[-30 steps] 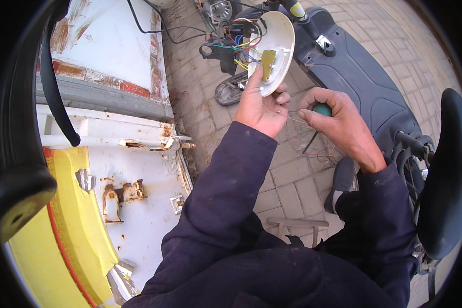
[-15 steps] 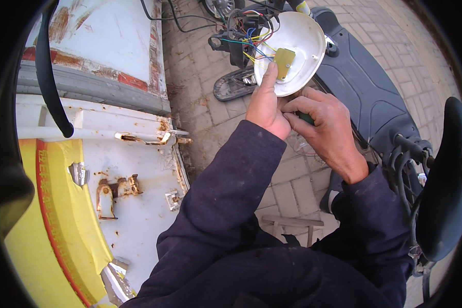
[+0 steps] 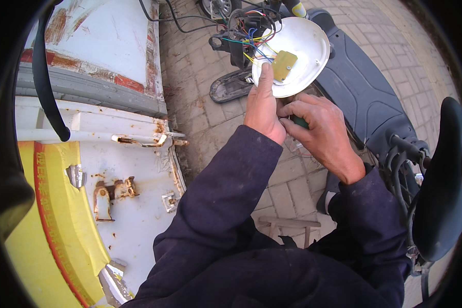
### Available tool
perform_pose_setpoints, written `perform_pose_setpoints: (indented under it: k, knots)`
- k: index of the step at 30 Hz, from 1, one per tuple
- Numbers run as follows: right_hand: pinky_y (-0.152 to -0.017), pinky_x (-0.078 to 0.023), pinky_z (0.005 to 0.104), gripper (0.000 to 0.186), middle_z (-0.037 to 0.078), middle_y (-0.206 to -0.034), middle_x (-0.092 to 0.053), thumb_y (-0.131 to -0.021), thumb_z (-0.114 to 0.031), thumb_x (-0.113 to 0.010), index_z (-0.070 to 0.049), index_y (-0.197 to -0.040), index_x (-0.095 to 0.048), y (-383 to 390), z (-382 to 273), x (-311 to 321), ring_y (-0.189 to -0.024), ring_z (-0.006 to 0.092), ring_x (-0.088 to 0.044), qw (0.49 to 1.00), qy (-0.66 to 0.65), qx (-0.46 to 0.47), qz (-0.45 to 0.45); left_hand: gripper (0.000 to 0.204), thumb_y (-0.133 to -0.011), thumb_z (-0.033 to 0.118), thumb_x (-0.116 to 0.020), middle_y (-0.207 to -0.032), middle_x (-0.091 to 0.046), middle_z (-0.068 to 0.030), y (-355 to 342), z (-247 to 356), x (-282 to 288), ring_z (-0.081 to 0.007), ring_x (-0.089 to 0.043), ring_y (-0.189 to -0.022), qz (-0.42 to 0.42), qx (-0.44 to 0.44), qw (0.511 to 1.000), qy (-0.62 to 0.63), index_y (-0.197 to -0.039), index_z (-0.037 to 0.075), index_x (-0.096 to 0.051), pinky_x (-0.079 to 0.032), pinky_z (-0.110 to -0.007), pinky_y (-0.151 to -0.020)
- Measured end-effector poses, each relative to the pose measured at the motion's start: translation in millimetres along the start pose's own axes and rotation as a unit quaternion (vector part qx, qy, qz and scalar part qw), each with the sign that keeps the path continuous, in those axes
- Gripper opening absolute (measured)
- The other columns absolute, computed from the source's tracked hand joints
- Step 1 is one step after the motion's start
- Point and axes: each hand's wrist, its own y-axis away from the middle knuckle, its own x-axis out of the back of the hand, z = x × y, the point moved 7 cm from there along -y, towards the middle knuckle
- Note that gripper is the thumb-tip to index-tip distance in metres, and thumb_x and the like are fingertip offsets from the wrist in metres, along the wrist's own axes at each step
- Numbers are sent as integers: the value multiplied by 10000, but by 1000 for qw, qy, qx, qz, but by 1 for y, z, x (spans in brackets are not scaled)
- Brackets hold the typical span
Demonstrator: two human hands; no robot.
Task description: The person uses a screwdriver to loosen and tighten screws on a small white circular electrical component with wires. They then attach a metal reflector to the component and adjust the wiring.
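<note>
A white bowl-shaped plastic cover (image 3: pixel 315 49) shows its hollow inside, with a yellowish circuit board (image 3: pixel 284 65) fixed in it. Thin coloured wires (image 3: pixel 256 38) run from the board to a black bracket (image 3: pixel 236 49) on the left. My left hand (image 3: pixel 264 108) grips the cover's near rim, thumb up along the edge and the other fingers hidden behind. Just beneath the rim, my right hand (image 3: pixel 321 128) is closed around a green handle (image 3: pixel 300 121). Most of that handle is covered by the fingers, and its far end cannot be seen.
A dark scooter footboard (image 3: pixel 369 87) lies beyond my right hand, with a black seat (image 3: pixel 441 179) at the far right. A rusty white metal cabinet (image 3: pixel 133 220) with yellow sheeting fills the left. Below my hands stands a small wooden stool (image 3: pixel 290 222) on the paving.
The white cover has turned so more of its inside faces me. Both hands keep their grip and have shifted only slightly.
</note>
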Motion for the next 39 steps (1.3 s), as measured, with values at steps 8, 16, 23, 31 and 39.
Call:
perform_pose_setpoints:
  k: [8,16,23,31,39]
  knots:
    - [-734,-503,353,123,107,-895,-680,-782,-74,-723,-19,-887,-694,0,5,2,-817,298,-649,997,-54,-27,53,565,-1064,462,-418,-1404,-539,-98,3,8,-13,-232,-549,-1256,-12,-41,998,55,-1448,48,-406,-454,-376,-1053]
    - [-719,-497,368,107,97,-889,-673,-800,-115,-682,-42,-874,-706,-1,11,1,-778,297,-644,983,-148,-80,76,546,-1072,454,-394,-1395,-546,-96,6,8,-14,-233,-550,-1251,5,-42,997,59,-1437,47,-417,-445,-382,-1053]
    - [-714,-493,296,126,82,-869,-683,-820,-102,-677,-4,-895,-699,-1,15,8,-750,179,-634,962,-244,-110,58,518,-1077,431,-395,-1381,-558,-89,4,8,-11,-228,-557,-1241,-19,-32,997,66,-1416,42,-440,-448,-394,-1045]
    - [-682,-469,247,197,19,-799,-673,-858,-138,-699,49,-919,-702,1,35,7,-750,69,-559,916,-338,-212,25,516,-1075,401,-387,-1432,-519,-104,1,3,-13,-261,-513,-1298,-33,-14,998,55,-1448,46,-406,-393,-420,-1106]
    - [-673,-456,230,213,9,-798,-670,-853,-155,-704,46,-921,-714,1,44,1,-741,50,-547,916,-340,-213,22,510,-1061,371,-394,-1447,-506,-102,2,5,-9,-266,-502,-1313,-32,4,997,75,-1461,54,-387,-380,-445,-1100]
